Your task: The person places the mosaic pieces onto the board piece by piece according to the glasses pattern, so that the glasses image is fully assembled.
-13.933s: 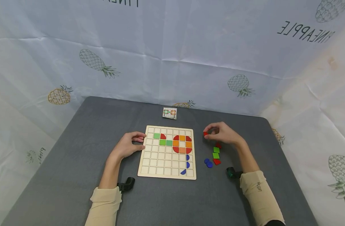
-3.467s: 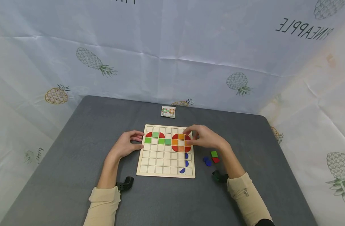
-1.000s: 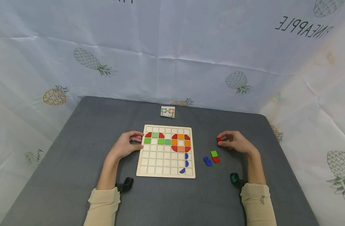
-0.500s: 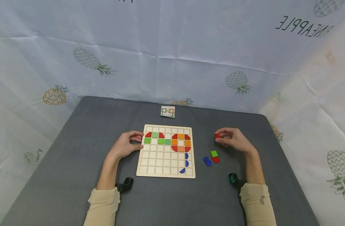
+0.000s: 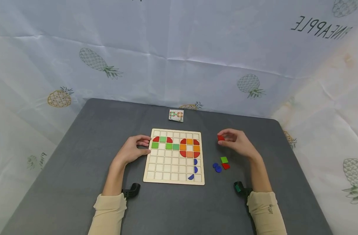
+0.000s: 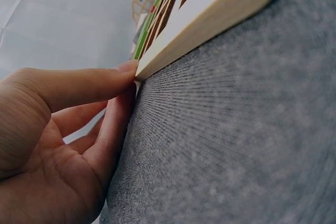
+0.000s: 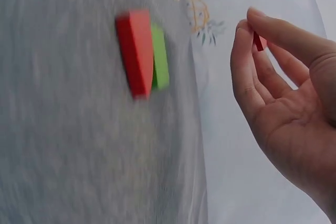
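Observation:
A wooden grid board (image 5: 167, 168) lies on the grey table, with green, red, orange and blue tiles in some of its cells. My left hand (image 5: 133, 149) rests at its left edge, thumb and index fingertip apart along the rim. In the left wrist view the thumb touches the board's edge (image 6: 210, 27). To the right of the board my right hand (image 5: 237, 142) pinches a red tile (image 5: 221, 138) between thumb and fingers, raised off the table in the right wrist view. Closer to me lie a green square tile (image 5: 224, 160) and another red tile (image 5: 226, 166).
Several blue pieces (image 5: 218, 169) lie beside the loose red tile, right of the board. A small pattern card (image 5: 176, 115) with a coloured grid design stands behind the board. White pineapple-print cloth (image 5: 167, 78) hangs along the table's far edge.
Red and green tiles have been added at the board's upper left since the oldest frame. My right hand left the board, picked up a red tile and now moves left with it.

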The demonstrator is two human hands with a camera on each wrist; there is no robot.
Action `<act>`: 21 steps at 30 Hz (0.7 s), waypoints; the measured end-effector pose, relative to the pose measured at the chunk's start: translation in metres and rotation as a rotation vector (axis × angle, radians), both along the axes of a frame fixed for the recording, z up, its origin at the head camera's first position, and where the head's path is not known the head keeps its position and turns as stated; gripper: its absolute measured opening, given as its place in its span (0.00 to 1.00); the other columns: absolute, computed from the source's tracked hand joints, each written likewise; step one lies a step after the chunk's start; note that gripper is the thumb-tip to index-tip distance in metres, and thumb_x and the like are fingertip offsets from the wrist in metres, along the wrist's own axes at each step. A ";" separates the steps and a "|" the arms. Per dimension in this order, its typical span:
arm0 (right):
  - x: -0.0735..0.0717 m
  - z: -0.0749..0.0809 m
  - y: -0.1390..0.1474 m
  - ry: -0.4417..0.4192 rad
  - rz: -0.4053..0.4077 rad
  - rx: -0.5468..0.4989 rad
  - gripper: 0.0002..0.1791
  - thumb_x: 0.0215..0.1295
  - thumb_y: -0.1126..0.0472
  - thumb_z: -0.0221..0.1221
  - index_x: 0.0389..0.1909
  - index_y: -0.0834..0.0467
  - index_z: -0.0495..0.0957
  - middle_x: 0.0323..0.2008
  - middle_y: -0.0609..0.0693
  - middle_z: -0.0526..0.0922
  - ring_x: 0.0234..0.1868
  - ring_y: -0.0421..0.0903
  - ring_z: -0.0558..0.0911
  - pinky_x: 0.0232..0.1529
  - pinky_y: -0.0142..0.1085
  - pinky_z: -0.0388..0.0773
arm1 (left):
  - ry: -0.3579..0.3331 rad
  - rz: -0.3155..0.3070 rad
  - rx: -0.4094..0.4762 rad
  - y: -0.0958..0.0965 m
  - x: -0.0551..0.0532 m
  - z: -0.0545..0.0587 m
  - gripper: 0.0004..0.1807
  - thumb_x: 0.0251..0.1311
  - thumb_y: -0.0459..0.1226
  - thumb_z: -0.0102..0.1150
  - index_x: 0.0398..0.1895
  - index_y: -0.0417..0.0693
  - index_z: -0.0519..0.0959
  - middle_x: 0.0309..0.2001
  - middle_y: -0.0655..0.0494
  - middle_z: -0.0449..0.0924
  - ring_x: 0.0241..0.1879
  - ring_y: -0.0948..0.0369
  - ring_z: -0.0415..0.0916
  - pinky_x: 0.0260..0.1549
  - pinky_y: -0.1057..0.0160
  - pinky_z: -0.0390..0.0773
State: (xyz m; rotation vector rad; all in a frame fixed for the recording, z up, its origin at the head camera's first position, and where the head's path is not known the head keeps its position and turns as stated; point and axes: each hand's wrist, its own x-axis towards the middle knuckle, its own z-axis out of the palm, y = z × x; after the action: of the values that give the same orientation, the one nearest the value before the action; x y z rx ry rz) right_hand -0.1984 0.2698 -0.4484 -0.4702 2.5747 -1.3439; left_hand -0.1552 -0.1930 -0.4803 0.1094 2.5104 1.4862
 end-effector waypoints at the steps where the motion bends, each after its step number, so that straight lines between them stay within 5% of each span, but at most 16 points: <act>1: 0.001 0.002 -0.003 0.001 0.006 -0.015 0.21 0.72 0.62 0.71 0.61 0.65 0.83 0.53 0.61 0.87 0.40 0.40 0.87 0.46 0.29 0.87 | 0.000 -0.002 0.001 0.000 0.000 0.000 0.29 0.64 0.29 0.74 0.69 0.38 0.79 0.60 0.38 0.85 0.59 0.47 0.83 0.55 0.60 0.80; 8: 0.005 0.009 -0.029 -0.034 0.101 -0.122 0.15 0.75 0.70 0.65 0.59 0.68 0.83 0.54 0.73 0.87 0.45 0.42 0.93 0.51 0.38 0.91 | 0.000 0.005 0.010 0.002 0.000 0.001 0.29 0.64 0.29 0.74 0.69 0.36 0.79 0.59 0.37 0.85 0.59 0.46 0.83 0.57 0.56 0.80; 14: 0.007 0.010 -0.050 -0.073 0.094 -0.125 0.15 0.73 0.68 0.67 0.57 0.68 0.83 0.51 0.68 0.90 0.45 0.44 0.94 0.52 0.47 0.91 | 0.002 0.002 0.011 0.003 0.001 0.002 0.29 0.64 0.29 0.74 0.69 0.36 0.79 0.60 0.37 0.85 0.59 0.46 0.83 0.58 0.54 0.80; 21: 0.004 0.007 -0.078 -0.042 0.113 -0.079 0.11 0.70 0.64 0.72 0.49 0.62 0.87 0.47 0.60 0.92 0.44 0.44 0.91 0.48 0.35 0.89 | 0.002 0.000 0.012 0.002 0.000 0.000 0.29 0.64 0.29 0.74 0.69 0.36 0.79 0.60 0.36 0.85 0.59 0.45 0.83 0.57 0.54 0.81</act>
State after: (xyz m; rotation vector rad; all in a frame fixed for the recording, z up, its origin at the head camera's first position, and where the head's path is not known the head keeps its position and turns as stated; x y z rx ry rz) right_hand -0.1946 0.1919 -0.4410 -0.5852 2.4293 -1.4043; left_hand -0.1552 -0.1911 -0.4800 0.1124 2.5027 1.5026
